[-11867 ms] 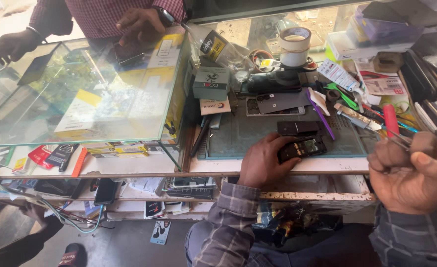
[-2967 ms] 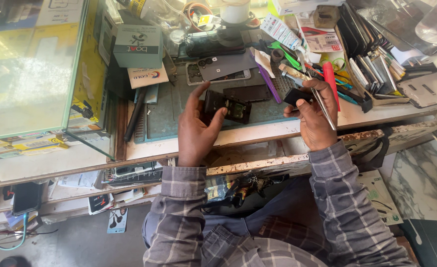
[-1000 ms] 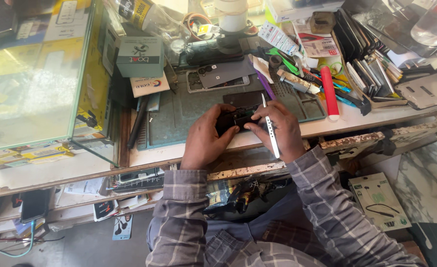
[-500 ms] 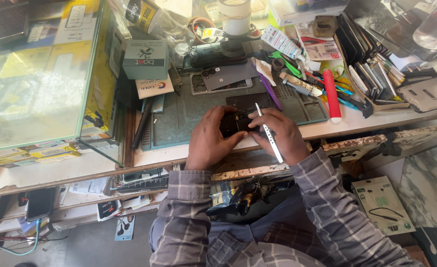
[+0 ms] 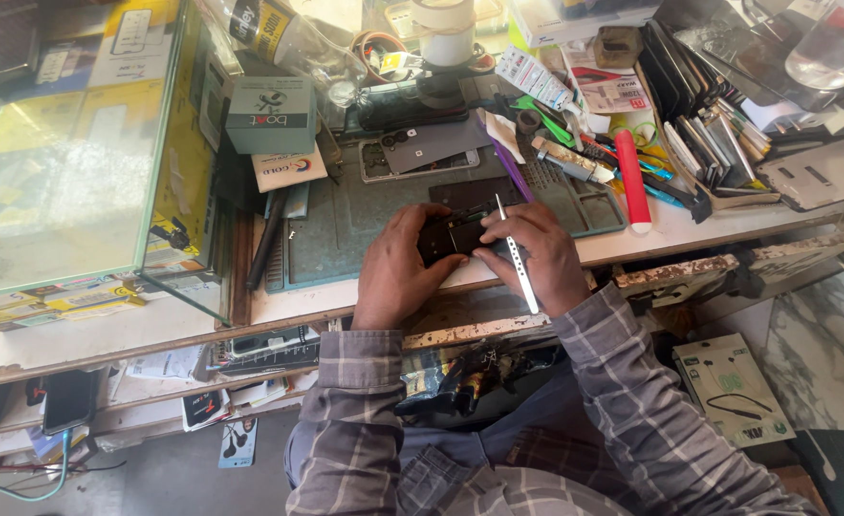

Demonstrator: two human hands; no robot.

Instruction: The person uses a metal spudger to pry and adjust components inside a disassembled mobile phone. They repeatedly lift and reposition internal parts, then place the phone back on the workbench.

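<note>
While both forearms in their grey plaid sleeves reach up from the near edge of the bench, the two hands have closed in together on the small dark phone (image 5: 453, 236), where three seconds ago the right hand was off to the right among the tools; the picking-up seems finished and the fine work on the phone looks to be under way. Nearest the body, a dark crinkled bag (image 5: 460, 375) lies in the lap below the worn bench lip. The left hand (image 5: 398, 272) is curled over the phone's left end, fingers wrapped round it and thumb on top, pinning it at the near edge of the grey-green work mat (image 5: 346, 225). The right hand (image 5: 535, 256) holds a thin metal pry tool (image 5: 516, 256) slantwise between thumb and fingers, tip up by the phone's upper edge and handle trailing down towards the wrist; its knuckles are bent and touch the phone's right side. Just beyond, a flat phone back panel (image 5: 422, 153) rests on the mat. Farther right lies a red marker-like stick (image 5: 633, 180), with a row of dark phone screens (image 5: 699, 143) behind it. Far left stands a glass display case (image 5: 68, 143), and a white tape roll (image 5: 444, 29) sits at the far middle.
</note>
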